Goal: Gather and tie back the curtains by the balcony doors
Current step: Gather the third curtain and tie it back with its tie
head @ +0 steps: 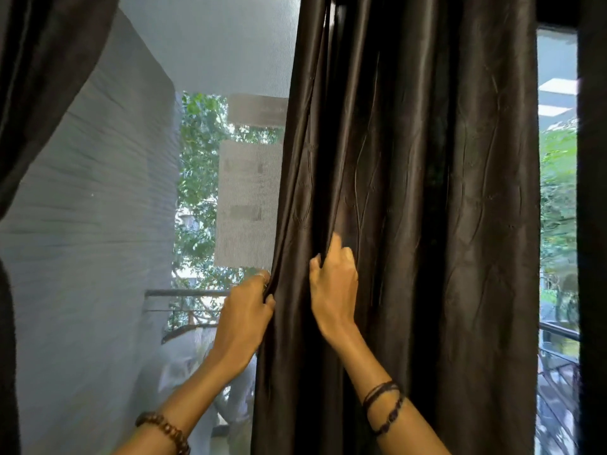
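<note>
A dark brown satin curtain (427,208) hangs in long folds over the middle and right of the balcony door. My left hand (244,310) grips its left edge, fingers curled around the fabric. My right hand (333,287) pinches a fold a little further right and slightly higher, thumb on one side and fingers tucked behind. A second dark curtain (36,93) hangs bunched at the far left. No tie-back is in view.
Behind the curtains a mesh screen (203,54) covers the door opening. Beyond it are a grey ribbed wall (98,208), a balcony railing (187,293) and trees. A dark door frame (591,224) stands at the far right.
</note>
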